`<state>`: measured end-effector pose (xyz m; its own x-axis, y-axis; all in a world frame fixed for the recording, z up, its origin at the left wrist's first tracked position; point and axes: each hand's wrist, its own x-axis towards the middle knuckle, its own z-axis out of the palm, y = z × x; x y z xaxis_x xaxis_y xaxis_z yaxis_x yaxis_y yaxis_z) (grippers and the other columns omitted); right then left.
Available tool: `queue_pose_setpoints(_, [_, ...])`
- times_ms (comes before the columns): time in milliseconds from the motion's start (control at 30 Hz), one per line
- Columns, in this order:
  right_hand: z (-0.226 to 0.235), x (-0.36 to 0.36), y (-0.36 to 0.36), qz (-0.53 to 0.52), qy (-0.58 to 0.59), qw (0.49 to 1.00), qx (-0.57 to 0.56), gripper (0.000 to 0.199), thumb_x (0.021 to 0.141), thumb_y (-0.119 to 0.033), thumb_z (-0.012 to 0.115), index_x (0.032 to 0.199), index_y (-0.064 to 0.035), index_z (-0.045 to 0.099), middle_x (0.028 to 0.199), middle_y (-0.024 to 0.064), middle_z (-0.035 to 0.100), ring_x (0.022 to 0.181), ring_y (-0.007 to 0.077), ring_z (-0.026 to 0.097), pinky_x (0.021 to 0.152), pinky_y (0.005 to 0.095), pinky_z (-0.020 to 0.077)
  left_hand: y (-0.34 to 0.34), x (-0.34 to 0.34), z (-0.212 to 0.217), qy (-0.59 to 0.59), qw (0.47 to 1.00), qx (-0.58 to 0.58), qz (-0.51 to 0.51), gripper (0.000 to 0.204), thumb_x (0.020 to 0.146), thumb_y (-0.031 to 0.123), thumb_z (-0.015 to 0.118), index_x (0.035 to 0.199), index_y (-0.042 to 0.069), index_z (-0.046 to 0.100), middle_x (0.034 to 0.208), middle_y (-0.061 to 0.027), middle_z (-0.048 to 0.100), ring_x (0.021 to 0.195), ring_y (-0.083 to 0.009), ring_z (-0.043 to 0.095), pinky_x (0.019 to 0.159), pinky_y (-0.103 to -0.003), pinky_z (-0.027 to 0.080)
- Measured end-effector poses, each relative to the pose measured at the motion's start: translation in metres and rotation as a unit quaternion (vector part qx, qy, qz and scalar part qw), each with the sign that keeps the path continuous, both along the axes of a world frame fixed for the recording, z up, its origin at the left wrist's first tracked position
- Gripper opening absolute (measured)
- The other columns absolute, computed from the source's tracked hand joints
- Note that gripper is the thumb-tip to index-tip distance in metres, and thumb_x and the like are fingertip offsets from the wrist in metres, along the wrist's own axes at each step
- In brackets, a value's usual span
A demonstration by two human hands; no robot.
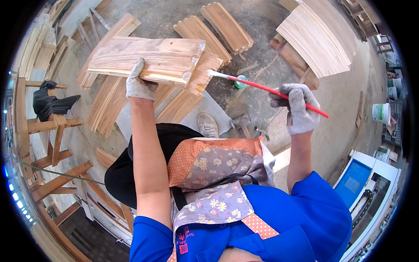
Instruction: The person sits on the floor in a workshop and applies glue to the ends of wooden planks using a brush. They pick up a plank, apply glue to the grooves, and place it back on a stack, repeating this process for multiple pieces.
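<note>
My left hand (141, 83), in a light work glove, grips the near edge of a wide wooden board (144, 56), its thumb lying over the face. Whitish patches show along the board's right end. Closed around the red handle of a long thin paintbrush (266, 88) is my gloved right hand (299, 105). White material coats the brush tip, which is just off the right end of the boards. Another board (205, 74) lies beneath the held one, its right end sticking out. Behind the brush a small green-rimmed container (240, 81) sits lower down.
Stacks of wooden boards (227, 28) lie on the concrete floor ahead, with a larger pile (316, 39) at far right. At left stands a timber frame (56, 126) with dark cloth (52, 102). A hammer (262, 133) lies near my shoe (208, 125). White bucket (381, 113) at right.
</note>
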<state>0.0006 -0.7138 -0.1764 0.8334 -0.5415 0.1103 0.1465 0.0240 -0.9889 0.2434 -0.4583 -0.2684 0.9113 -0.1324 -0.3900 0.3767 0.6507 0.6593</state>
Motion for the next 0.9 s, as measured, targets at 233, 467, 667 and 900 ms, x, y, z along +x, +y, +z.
queue_pose_setpoints(233, [0.016, -0.002, 0.002, 0.038, -0.008, 0.99, -0.139, 0.019, 0.085, -0.01, 0.048, 0.085, 0.0069, 0.056, 0.078, 0.0143, 0.061, 0.065, 0.0183, 0.061, 0.059, 0.0284, 0.0506, 0.002, 0.002, -0.001, 0.002, 1.0, -0.019, -0.011, 0.045, 0.074, 0.008, 0.061, 0.115, 0.001, 0.041, 0.109, -0.0147, 0.051, 0.1, -0.0295, 0.051, 0.087, -0.046, 0.044])
queue_pose_setpoints(467, [0.01, -0.006, -0.009, 0.022, -0.034, 0.994, -0.101, 0.023, 0.087, -0.015, 0.047, 0.088, 0.0063, 0.054, 0.081, 0.018, 0.06, 0.068, 0.0238, 0.062, 0.059, 0.0319, 0.0524, 0.001, 0.0, 0.003, -0.005, 1.0, -0.005, -0.004, 0.044, 0.075, 0.009, 0.061, 0.113, 0.002, 0.042, 0.107, -0.0133, 0.053, 0.097, -0.0289, 0.053, 0.083, -0.044, 0.046])
queue_pose_setpoints(667, [0.015, -0.011, -0.005, 0.022, -0.065, 0.997, 0.022, 0.021, 0.085, -0.012, 0.049, 0.084, 0.0071, 0.056, 0.078, 0.015, 0.059, 0.065, 0.0219, 0.061, 0.059, 0.0309, 0.0522, 0.0, -0.001, 0.004, 0.023, 0.999, 0.025, 0.022, 0.036, 0.075, 0.012, 0.062, 0.106, 0.003, 0.047, 0.097, -0.0103, 0.057, 0.088, -0.025, 0.057, 0.073, -0.039, 0.05])
queue_pose_setpoints(900, [0.016, -0.012, 0.001, 0.078, -0.013, 0.996, -0.035, 0.019, 0.084, -0.011, 0.051, 0.086, 0.0066, 0.056, 0.082, 0.0168, 0.06, 0.07, 0.0209, 0.062, 0.063, 0.03, 0.0515, -0.001, -0.002, 0.007, 0.032, 0.998, 0.054, 0.02, 0.035, 0.072, 0.014, 0.065, 0.102, 0.005, 0.049, 0.093, -0.0085, 0.058, 0.081, -0.0226, 0.059, 0.059, -0.034, 0.048])
